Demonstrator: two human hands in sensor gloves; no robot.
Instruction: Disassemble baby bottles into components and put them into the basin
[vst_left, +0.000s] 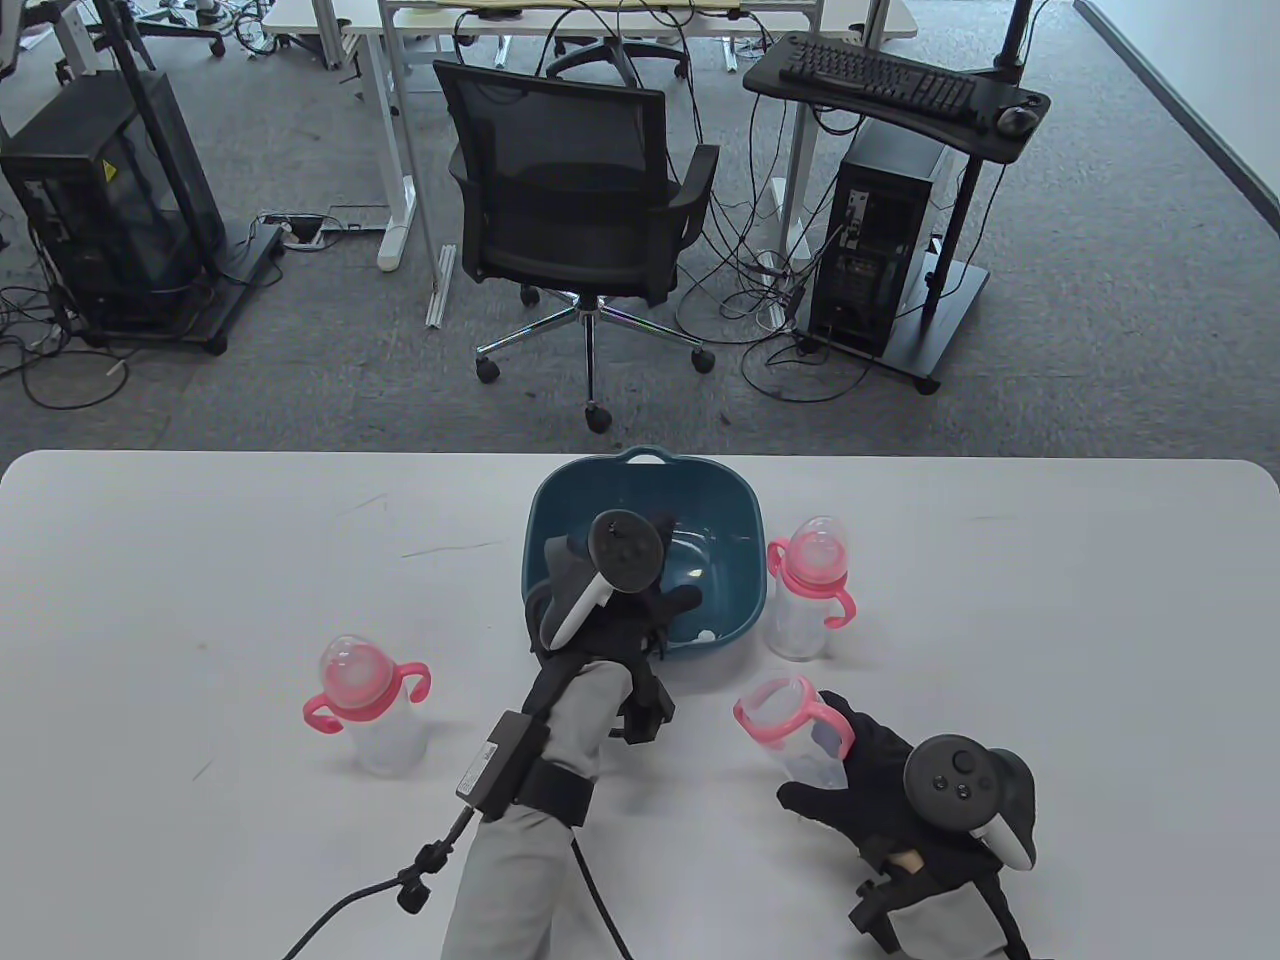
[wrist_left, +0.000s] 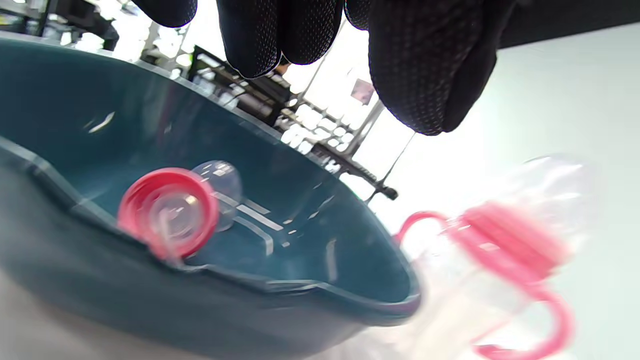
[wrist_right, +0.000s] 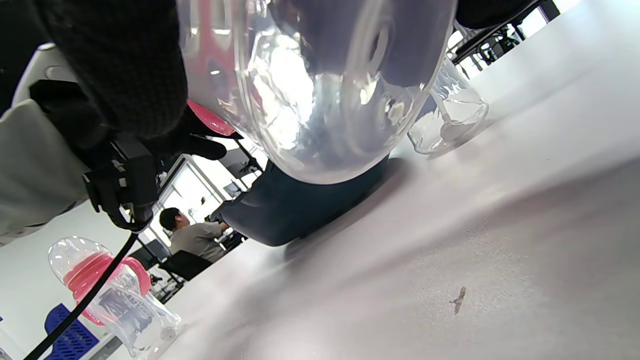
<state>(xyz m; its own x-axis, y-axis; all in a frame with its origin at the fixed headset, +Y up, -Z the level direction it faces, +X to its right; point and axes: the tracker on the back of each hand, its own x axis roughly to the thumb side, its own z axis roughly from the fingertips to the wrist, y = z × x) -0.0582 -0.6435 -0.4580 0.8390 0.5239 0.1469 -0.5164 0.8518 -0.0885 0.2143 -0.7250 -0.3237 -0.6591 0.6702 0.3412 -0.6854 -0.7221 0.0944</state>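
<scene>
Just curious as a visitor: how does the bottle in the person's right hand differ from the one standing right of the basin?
The held bottle is tilted and open at the top, with no teat or cap; the standing bottle is upright beside the basin, still fully assembled. The right hand grips the first; nothing touches the second. Both are clear with pink handles.

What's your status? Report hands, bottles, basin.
Left hand open over the basin, empty. Right hand grips the opened bottle body, tilted, beside the basin. Pink nipple ring and clear cap already in. Two assembled bottles untouched; nothing blocking.
</scene>
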